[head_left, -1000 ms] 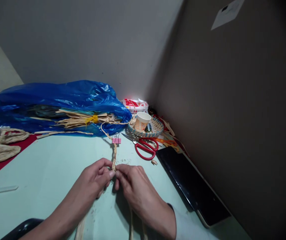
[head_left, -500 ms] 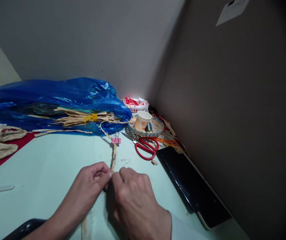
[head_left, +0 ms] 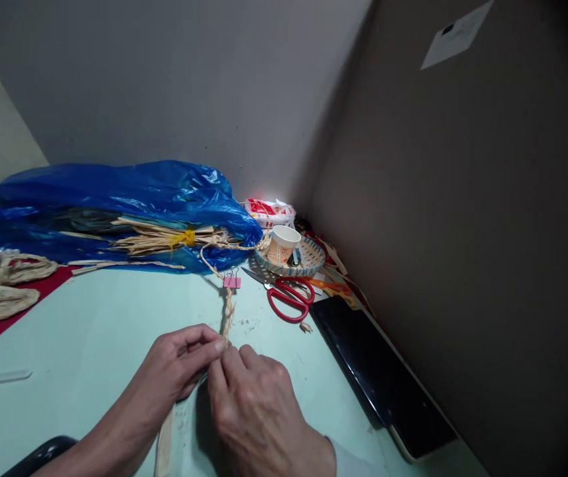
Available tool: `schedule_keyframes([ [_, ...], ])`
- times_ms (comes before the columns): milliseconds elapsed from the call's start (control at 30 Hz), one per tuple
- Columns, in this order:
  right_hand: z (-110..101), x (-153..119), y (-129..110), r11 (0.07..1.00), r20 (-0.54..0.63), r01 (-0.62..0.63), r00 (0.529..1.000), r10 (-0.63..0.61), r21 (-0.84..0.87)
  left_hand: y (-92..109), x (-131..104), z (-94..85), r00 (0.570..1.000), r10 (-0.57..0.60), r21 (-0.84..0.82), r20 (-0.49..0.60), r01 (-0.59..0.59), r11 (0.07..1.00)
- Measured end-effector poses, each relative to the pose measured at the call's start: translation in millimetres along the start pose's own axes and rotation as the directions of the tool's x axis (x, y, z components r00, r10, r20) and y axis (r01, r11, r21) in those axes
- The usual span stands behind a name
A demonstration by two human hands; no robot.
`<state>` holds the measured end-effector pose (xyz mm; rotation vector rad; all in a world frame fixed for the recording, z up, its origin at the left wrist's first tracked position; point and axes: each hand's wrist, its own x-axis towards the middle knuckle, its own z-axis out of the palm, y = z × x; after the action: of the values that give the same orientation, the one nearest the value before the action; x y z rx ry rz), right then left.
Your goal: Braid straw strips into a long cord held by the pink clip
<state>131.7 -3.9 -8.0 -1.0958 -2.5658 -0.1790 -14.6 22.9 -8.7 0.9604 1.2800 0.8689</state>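
A pale straw-coloured braid (head_left: 227,315) runs toward me from a pink binder clip (head_left: 232,282) on the light green table (head_left: 114,311). My left hand (head_left: 184,361) pinches the braid's near end between thumb and fingers. Right beside it, my right hand (head_left: 256,404) is closed at the same spot, knuckles up; its fingertips and the strands inside are mostly hidden. A flat pale strip (head_left: 164,444) emerges below my left wrist. Past the clip, a thin twisted cord (head_left: 207,260) leads back toward the basket.
Red-handled scissors (head_left: 291,298) lie beyond my right hand, before a woven basket (head_left: 313,255) holding a paper cup (head_left: 284,244). A black tablet-like device (head_left: 383,377) lies at right. Behind, a blue plastic bag (head_left: 114,185) holds a tied straw bundle (head_left: 164,238). Woven soles (head_left: 5,291) sit left.
My right hand has shifted slightly left and down, and more of the flat strip shows below. My left hand keeps its pinch. The whole view has tilted a little.
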Motion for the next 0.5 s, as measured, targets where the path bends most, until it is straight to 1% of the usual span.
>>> schedule_keyframes([
  [33,-5.7,1.0,1.5,0.998,0.011,-0.033,0.999,0.032,0.049,1.0,-0.7,0.2,1.000,0.008,-0.005,-0.005,-0.008,1.000],
  [100,-20.1,3.7,8.1,0.965,0.037,-0.134,0.991,0.129,0.228,3.7,-2.5,0.6,0.999,0.015,-0.026,-0.030,-0.016,1.000],
  [133,-27.3,5.4,13.2,0.915,0.059,-0.201,0.980,0.192,0.350,5.0,-3.6,0.7,0.999,0.014,-0.049,-0.032,-0.015,0.999],
  [200,-38.1,9.3,24.8,0.758,0.088,-0.344,0.930,0.358,0.554,6.6,-5.6,0.2,1.000,-0.002,-0.105,-0.008,0.001,0.994],
  [233,-40.3,11.3,30.2,0.673,0.130,-0.390,0.906,0.403,0.629,6.8,-6.3,-0.3,1.000,-0.011,-0.135,0.013,0.013,0.991],
  [267,-40.0,13.2,34.6,0.596,0.186,-0.414,0.895,0.406,0.688,6.7,-6.6,-0.9,0.999,-0.024,-0.160,0.038,0.030,0.987],
  [300,-37.5,14.7,37.6,0.523,0.247,-0.427,0.892,0.379,0.738,6.2,-6.7,-1.6,0.998,-0.032,-0.176,0.062,0.043,0.983],
  [367,-27.6,16.8,39.3,0.401,0.364,-0.459,0.884,0.293,0.792,5.4,-6.0,-2.7,0.995,-0.039,-0.178,0.089,0.054,0.983],
  [433,-16.1,17.6,37.1,0.348,0.406,-0.485,0.871,0.277,0.802,5.5,-5.0,-2.8,0.997,-0.026,-0.147,0.079,0.038,0.988],
  [500,-7.8,17.8,34.7,0.335,0.389,-0.481,0.868,0.307,0.810,6.6,-4.5,-2.0,0.999,0.005,-0.086,0.034,-0.002,0.996],
])
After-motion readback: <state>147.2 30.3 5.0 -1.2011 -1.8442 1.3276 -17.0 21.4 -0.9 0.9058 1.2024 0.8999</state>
